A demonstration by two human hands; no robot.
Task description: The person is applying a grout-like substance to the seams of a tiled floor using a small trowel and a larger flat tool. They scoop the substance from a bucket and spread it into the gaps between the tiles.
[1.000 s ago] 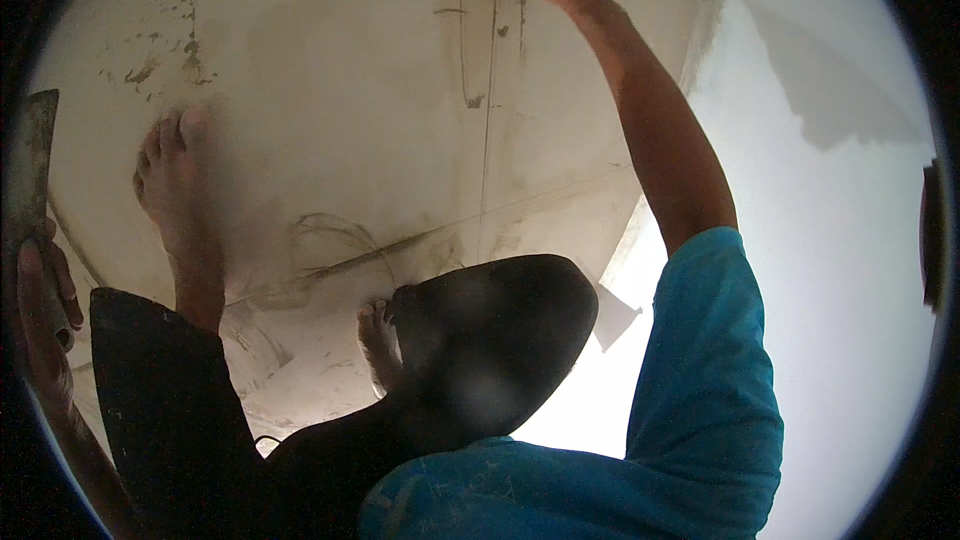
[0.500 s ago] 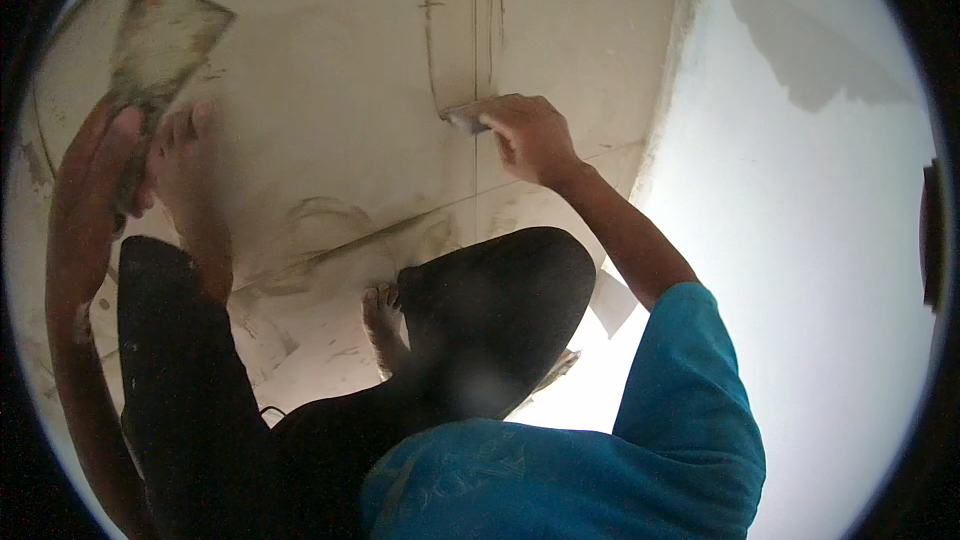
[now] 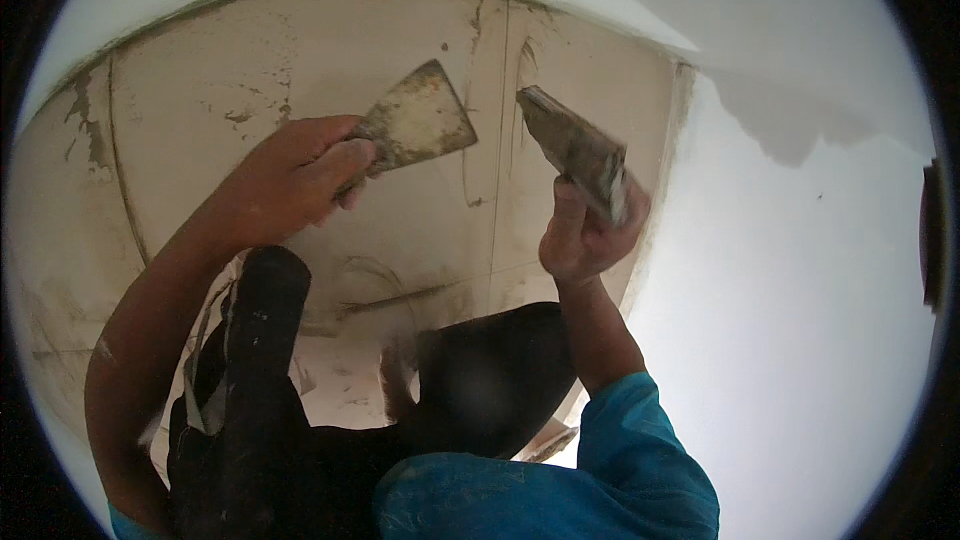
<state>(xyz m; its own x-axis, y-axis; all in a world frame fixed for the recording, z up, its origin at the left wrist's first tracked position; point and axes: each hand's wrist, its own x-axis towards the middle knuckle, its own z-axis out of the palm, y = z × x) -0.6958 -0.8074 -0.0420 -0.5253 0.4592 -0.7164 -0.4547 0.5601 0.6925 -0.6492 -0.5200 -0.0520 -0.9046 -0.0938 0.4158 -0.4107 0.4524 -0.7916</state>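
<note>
Beige, plaster-smeared surface fills most of the view, streaked with darker scrape marks and thin vertical lines, and it meets a white wall on the right. Both hands are raised in front of it. The left hand has its grip closed around the handle of a broad putty knife, whose wide blade is caked with dried filler and points up and to the right, lying close to or against the beige surface. The right hand is clamped on a second, narrower putty knife; its blade, also crusted with filler, tilts up and to the left, so its tip stands near the edge of the broad blade without touching it. Between the two tools runs one of the vertical scrape lines. Below the hands, the person's dark trousers and a teal sleeve show; a bare foot is dimly visible between them.
</note>
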